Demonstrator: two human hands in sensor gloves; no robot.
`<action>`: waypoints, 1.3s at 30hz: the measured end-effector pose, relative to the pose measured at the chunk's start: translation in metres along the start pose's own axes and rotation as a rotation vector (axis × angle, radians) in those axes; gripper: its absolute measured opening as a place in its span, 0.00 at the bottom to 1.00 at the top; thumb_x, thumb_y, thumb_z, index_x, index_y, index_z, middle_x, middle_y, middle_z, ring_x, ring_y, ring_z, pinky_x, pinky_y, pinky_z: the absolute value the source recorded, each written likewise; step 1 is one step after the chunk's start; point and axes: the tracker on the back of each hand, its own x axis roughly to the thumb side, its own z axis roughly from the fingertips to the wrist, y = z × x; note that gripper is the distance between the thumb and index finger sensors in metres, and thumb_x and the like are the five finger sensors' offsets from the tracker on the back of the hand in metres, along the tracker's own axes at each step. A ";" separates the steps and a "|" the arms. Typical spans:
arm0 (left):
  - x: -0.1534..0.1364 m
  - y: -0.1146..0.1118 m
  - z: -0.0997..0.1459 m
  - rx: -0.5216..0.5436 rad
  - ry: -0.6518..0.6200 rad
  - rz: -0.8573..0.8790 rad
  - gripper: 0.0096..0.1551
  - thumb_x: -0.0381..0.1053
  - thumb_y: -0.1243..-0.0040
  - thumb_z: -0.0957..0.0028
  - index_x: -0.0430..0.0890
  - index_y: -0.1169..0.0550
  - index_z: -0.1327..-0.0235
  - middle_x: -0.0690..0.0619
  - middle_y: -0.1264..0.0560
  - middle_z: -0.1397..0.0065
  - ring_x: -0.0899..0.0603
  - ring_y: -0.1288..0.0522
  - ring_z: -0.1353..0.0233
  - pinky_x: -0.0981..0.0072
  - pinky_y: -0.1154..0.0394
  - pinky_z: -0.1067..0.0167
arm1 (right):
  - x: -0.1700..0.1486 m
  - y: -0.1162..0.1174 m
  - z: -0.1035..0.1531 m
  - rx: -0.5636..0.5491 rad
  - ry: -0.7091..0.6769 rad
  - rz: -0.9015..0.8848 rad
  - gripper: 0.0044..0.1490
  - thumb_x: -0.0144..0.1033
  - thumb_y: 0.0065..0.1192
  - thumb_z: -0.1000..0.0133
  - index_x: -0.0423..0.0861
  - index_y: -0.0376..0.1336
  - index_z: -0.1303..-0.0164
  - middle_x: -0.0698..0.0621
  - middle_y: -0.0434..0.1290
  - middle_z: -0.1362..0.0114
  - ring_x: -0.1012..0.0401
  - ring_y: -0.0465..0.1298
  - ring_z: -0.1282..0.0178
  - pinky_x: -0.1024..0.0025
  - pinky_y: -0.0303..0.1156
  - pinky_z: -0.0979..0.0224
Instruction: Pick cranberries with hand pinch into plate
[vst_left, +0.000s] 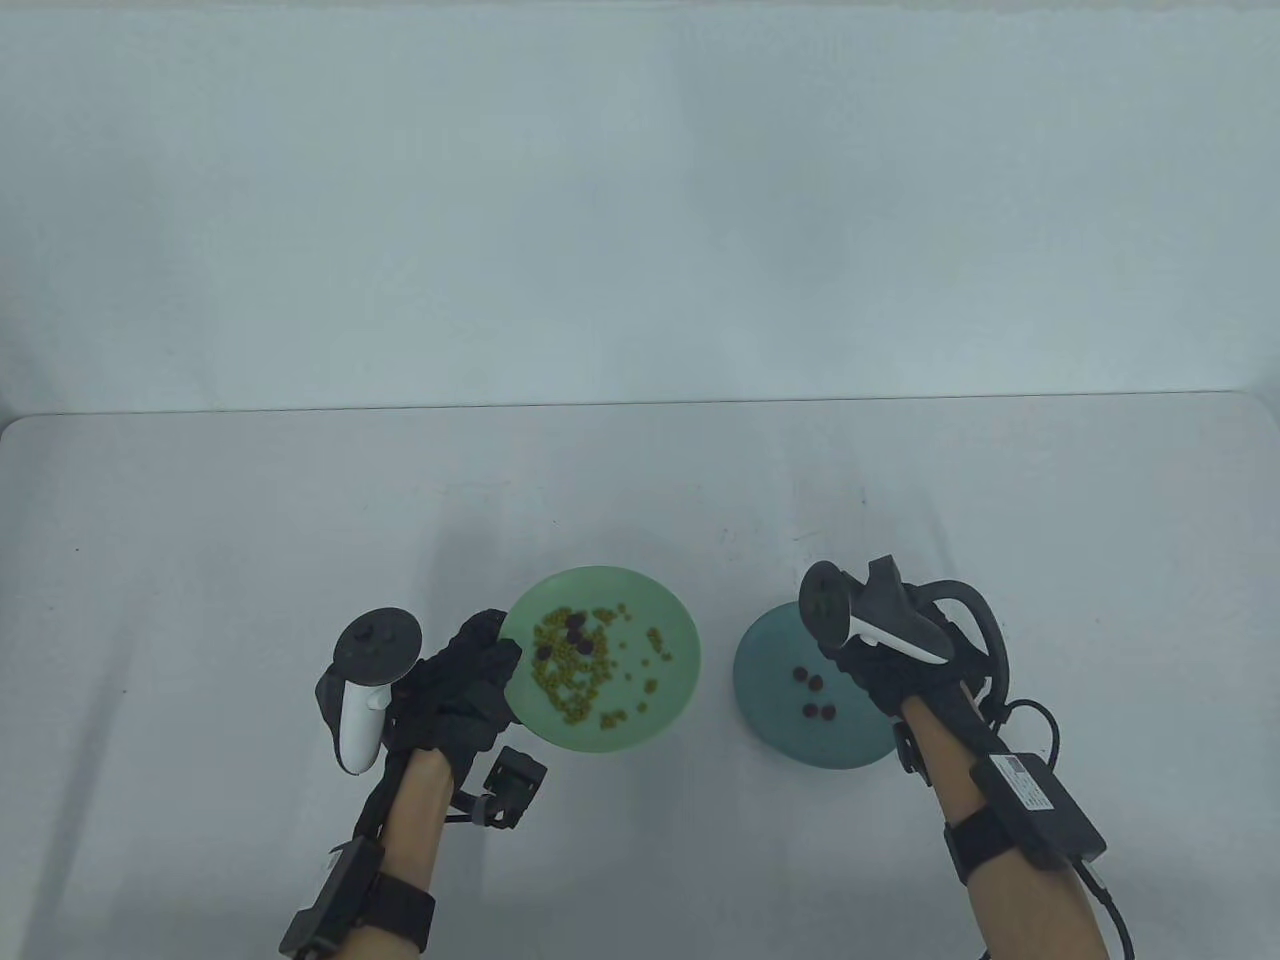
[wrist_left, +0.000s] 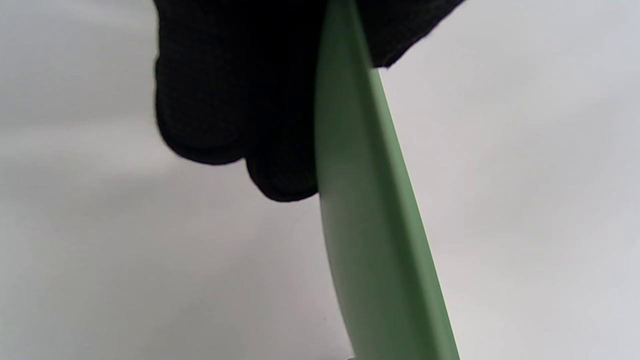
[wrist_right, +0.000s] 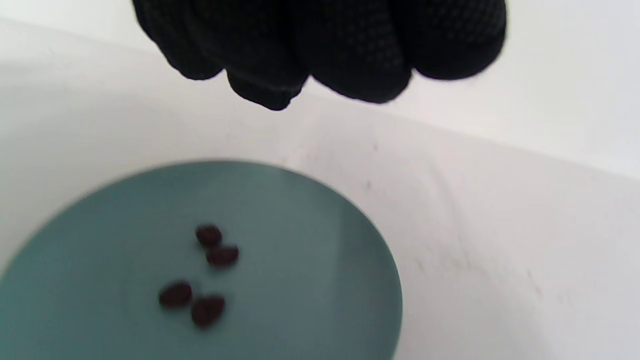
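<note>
A light green plate holds many green beans and a few dark cranberries. My left hand grips its left rim; the left wrist view shows my fingers on the plate's edge. A teal plate to the right holds several cranberries, which also show in the right wrist view on the plate. My right hand hovers over the teal plate's near right part. Its fingers are curled together; nothing shows between them.
Both plates sit near the front middle of a grey-white table. The table's far edge meets a pale wall. A cable and sensor box run along my right forearm.
</note>
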 end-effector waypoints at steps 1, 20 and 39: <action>0.000 0.000 0.000 -0.001 0.000 0.000 0.33 0.41 0.47 0.37 0.32 0.38 0.23 0.38 0.24 0.36 0.45 0.11 0.50 0.58 0.14 0.50 | 0.003 -0.007 0.001 -0.013 -0.010 0.004 0.30 0.53 0.59 0.41 0.48 0.71 0.36 0.64 0.78 0.63 0.68 0.80 0.65 0.68 0.81 0.53; 0.000 -0.001 -0.001 -0.008 -0.007 0.006 0.32 0.41 0.47 0.37 0.32 0.38 0.23 0.38 0.24 0.36 0.45 0.11 0.50 0.58 0.14 0.50 | 0.125 -0.074 0.001 -0.157 -0.295 0.059 0.29 0.53 0.59 0.41 0.52 0.69 0.32 0.64 0.78 0.62 0.68 0.80 0.64 0.68 0.81 0.52; 0.001 -0.001 -0.001 -0.006 -0.007 0.002 0.32 0.41 0.47 0.37 0.32 0.38 0.23 0.38 0.24 0.36 0.45 0.11 0.50 0.58 0.14 0.50 | 0.181 -0.049 -0.006 -0.082 -0.440 0.057 0.28 0.52 0.59 0.41 0.54 0.68 0.32 0.64 0.78 0.62 0.68 0.80 0.64 0.68 0.81 0.51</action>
